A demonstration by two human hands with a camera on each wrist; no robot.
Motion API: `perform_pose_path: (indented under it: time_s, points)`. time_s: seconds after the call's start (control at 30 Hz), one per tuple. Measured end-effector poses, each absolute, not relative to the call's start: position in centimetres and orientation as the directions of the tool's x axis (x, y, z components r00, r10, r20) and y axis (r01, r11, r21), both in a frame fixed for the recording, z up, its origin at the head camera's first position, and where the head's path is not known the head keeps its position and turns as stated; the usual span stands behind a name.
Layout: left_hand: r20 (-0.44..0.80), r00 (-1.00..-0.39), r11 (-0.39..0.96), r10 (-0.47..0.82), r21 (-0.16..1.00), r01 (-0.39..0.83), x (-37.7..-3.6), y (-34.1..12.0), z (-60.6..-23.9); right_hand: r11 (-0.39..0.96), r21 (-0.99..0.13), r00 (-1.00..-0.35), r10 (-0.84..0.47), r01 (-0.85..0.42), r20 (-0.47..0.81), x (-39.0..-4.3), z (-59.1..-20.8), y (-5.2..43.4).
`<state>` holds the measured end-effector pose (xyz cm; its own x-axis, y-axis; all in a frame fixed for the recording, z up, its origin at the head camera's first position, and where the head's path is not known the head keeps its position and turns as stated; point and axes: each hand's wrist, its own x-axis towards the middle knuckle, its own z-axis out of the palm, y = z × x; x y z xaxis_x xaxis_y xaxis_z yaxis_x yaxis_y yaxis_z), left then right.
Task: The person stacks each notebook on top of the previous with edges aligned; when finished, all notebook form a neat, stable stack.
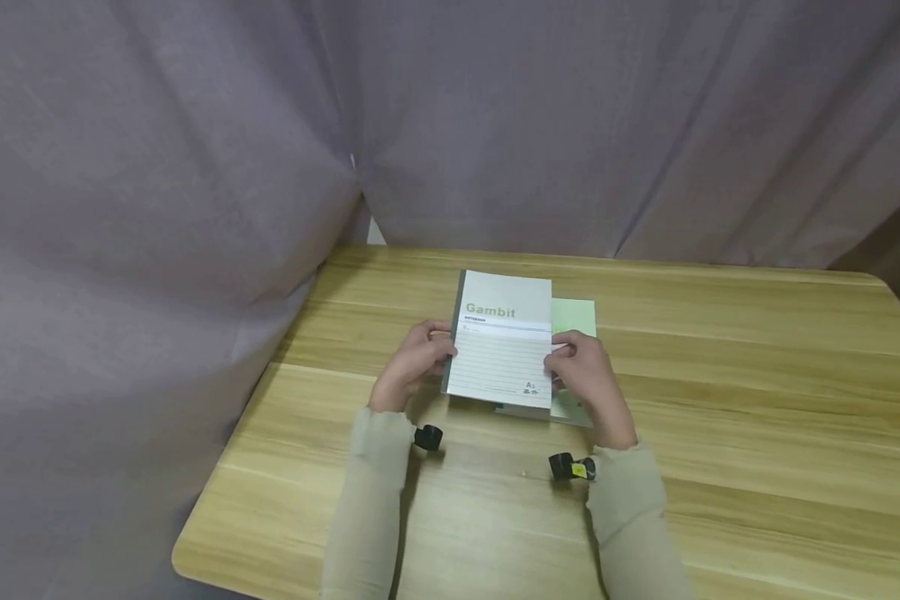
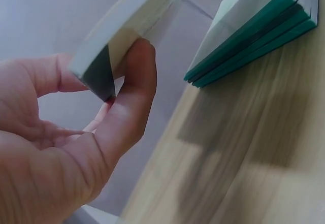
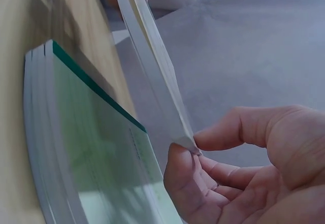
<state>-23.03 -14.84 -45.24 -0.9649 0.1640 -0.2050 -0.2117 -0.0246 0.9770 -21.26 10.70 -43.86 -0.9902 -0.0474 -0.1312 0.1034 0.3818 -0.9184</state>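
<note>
Holding a grey notebook (image 1: 504, 342) by its two side edges, the left hand (image 1: 412, 365) and right hand (image 1: 587, 375) keep it lifted above a stack of green-edged notebooks (image 1: 574, 321) on the wooden surface (image 1: 720, 367). From the head view the cover reads "Gambit" — the wrist views instead show thumb and fingers (image 2: 132, 97) pinching a corner, and the gap beneath. A purple curtain (image 1: 195, 150) hangs at the far side.
</note>
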Motion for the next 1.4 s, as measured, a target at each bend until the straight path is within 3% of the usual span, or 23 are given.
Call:
perform_pose_path:
  time_s: [0.77,1.4]
  points:
    - [-0.231,-0.96,0.029,0.16,0.973,-0.23,-23.4,-13.0,-46.3,0.414,-0.903,-0.992,-0.001,0.118,-0.13,-20.5,-44.5,11.7]
    - [-0.228,-0.966,0.173,0.12,0.963,-0.206,-24.2,-10.5,-47.5,0.436,-0.891,-0.991,0.025,0.128,-0.13,-20.4,-45.6,13.6]
